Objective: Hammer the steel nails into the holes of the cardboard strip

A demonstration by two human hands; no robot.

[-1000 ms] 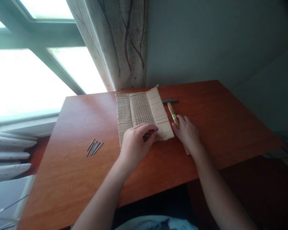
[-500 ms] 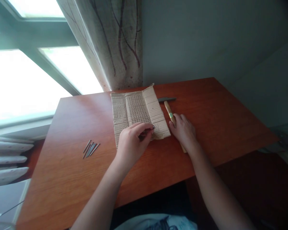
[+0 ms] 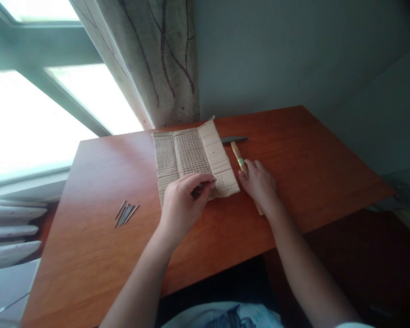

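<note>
My left hand [image 3: 182,200] is closed in a pinch over the near part of a creased cardboard sheet [image 3: 220,157]. A small metallic glint shows at its fingertips, apparently the end of a nail [image 3: 214,179]; the rest is hidden by the fingers. My right hand [image 3: 260,183] is wrapped round the wooden handle of a hammer [image 3: 238,154], which lies on the table to the right of the cardboard. The handle carries a round gold-green sticker, and a dark metal head crosses its far end. Rows of small holes fill the middle panel of the cardboard.
Several loose nails [image 3: 125,214] lie in a small pile on the left of the reddish-brown wooden table [image 3: 88,255]. A patterned curtain [image 3: 170,59] hangs behind the table, beside a bright window [image 3: 27,118]. The table's near edge runs close to my body.
The whole view has shifted slightly, so the table and things appear a little further left. Both hands keep nearly the same pose and place relative to the cardboard and hammer.
</note>
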